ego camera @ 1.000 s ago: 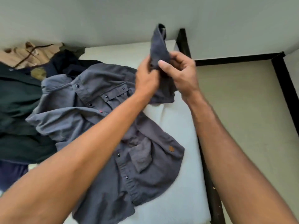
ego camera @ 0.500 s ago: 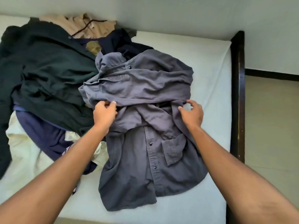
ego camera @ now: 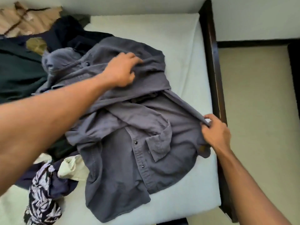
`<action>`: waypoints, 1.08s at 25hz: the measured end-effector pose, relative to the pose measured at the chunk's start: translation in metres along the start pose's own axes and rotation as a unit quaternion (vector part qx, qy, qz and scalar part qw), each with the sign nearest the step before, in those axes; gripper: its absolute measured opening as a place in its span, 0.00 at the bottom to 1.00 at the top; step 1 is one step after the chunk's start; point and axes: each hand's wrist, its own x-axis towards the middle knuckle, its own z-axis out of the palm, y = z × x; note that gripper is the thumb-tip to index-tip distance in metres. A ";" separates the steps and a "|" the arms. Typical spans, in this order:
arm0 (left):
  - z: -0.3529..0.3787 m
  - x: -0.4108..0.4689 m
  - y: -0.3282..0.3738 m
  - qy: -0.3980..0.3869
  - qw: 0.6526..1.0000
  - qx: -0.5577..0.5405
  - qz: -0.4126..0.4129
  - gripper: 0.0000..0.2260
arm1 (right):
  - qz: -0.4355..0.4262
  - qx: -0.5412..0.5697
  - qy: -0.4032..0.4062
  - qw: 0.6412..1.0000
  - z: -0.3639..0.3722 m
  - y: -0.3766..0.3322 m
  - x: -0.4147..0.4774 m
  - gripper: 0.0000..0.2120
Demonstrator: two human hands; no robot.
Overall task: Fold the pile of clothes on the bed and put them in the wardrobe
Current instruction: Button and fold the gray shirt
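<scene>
A grey button-up shirt [ego camera: 129, 159] lies front up on the white mattress [ego camera: 181, 46], sleeves crossed over its chest. My left hand [ego camera: 123, 70] reaches over the upper part and grips a fold of the grey cloth near the shoulder. My right hand [ego camera: 214, 132] pinches the shirt's right edge near the bed's side and holds it taut. Left of the shirt lies the pile of clothes: a dark green garment [ego camera: 17, 73], a tan one [ego camera: 24, 20], a navy one [ego camera: 65, 33], and a black-and-white patterned cloth [ego camera: 42, 198]. The wardrobe is not in view.
A dark wooden bed frame [ego camera: 212, 65] runs along the mattress's right side. Beyond it is beige floor [ego camera: 259, 103] with a dark skirting at the wall. A cream cloth [ego camera: 71, 166] pokes out from under the shirt.
My left hand has moved up from the shirt's middle to its shoulder area. My right hand has drawn the shirt's edge out to the right. The view has swung closer.
</scene>
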 end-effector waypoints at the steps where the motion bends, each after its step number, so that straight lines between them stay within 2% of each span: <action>1: -0.001 0.021 0.003 -0.022 1.000 0.010 0.002 0.28 | 0.016 -0.009 0.035 0.999 -0.004 0.017 -0.010 0.10; 2: -0.001 0.039 0.006 -0.050 0.999 0.017 0.010 0.32 | 0.023 -0.007 0.040 0.999 -0.001 0.031 -0.021 0.09; 4: 0.003 0.068 0.014 -0.110 0.991 0.072 0.028 0.40 | 0.022 0.036 -0.006 0.999 0.015 0.047 -0.036 0.07; 7: 0.006 0.107 0.021 -0.172 0.972 0.150 0.053 0.48 | -0.006 0.092 -0.067 0.993 0.038 0.048 -0.026 0.11; 9: 0.009 0.124 0.023 -0.196 0.960 0.195 0.046 0.44 | -0.027 0.104 -0.095 0.990 0.043 0.042 -0.016 0.14; 11: 0.008 0.133 0.023 -0.183 0.956 0.225 0.040 0.35 | -0.028 0.097 -0.111 0.989 0.046 0.045 -0.012 0.15; 14: -0.002 0.129 0.023 -0.148 0.961 0.231 0.046 0.24 | -0.018 0.089 -0.110 0.990 0.042 0.053 -0.024 0.08; 15: -0.007 0.123 0.021 -0.129 0.966 0.221 0.048 0.22 | -0.023 0.085 -0.105 0.991 0.039 0.055 -0.029 0.04; 17: -0.023 0.104 0.015 -0.081 0.980 0.174 0.052 0.20 | -0.049 0.087 -0.080 0.992 0.032 0.053 -0.041 0.08; 19: -0.045 0.076 0.005 -0.027 0.987 0.151 0.055 0.17 | -0.083 0.093 -0.052 0.991 0.019 0.040 -0.059 0.06; 21: -0.067 0.042 -0.014 0.025 0.987 0.144 0.063 0.13 | -0.118 0.091 -0.029 0.988 0.006 0.016 -0.084 0.17; 25: -0.101 -0.031 -0.065 0.079 0.984 0.145 0.066 0.11 | -0.169 0.062 -0.111 0.977 0.009 -0.041 -0.159 0.34; 27: -0.113 -0.067 -0.093 0.089 0.982 0.147 0.075 0.12 | -0.213 0.016 -0.117 0.970 0.025 -0.065 -0.208 0.42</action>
